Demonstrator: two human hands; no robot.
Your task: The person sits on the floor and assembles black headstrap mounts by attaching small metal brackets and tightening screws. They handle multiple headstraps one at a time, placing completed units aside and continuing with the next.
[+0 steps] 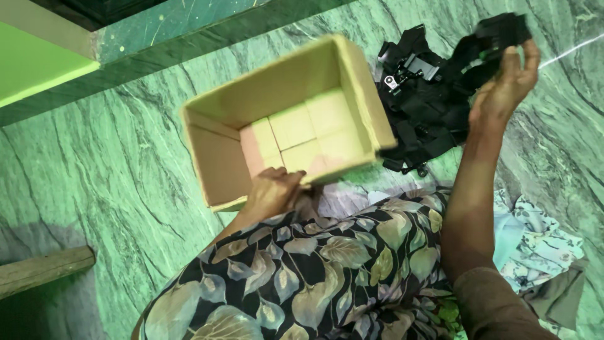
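Note:
My left hand (272, 191) grips the near rim of an open cardboard box (217, 157), which is tilted toward me and shows its bare inner flaps. My right hand (503, 85) is raised at the upper right, fingers curled around a black strap of a black harness (434, 104) with buckles and a metal mount. The rest of the harness lies in a heap on the green marble floor, right of the box. My lap, in leaf-patterned cloth (327, 271), fills the bottom of the view.
Green veined marble floor (113, 164) all around. A step or ledge with a light green wall (38, 63) runs along the top left. A wooden plank (44, 271) lies at the lower left. Pale printed fabric (541, 245) is bunched at the lower right.

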